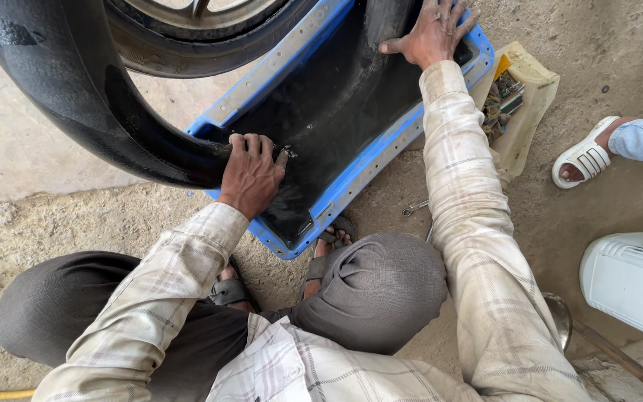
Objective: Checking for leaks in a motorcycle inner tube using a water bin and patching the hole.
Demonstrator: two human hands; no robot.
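Both hands (253, 173) (432, 33) on black inner tube (76, 97) — over blue trough (366, 167).

Black rubber inner tube (76, 104) curves down into a blue-rimmed trough (381, 160) of dark water.
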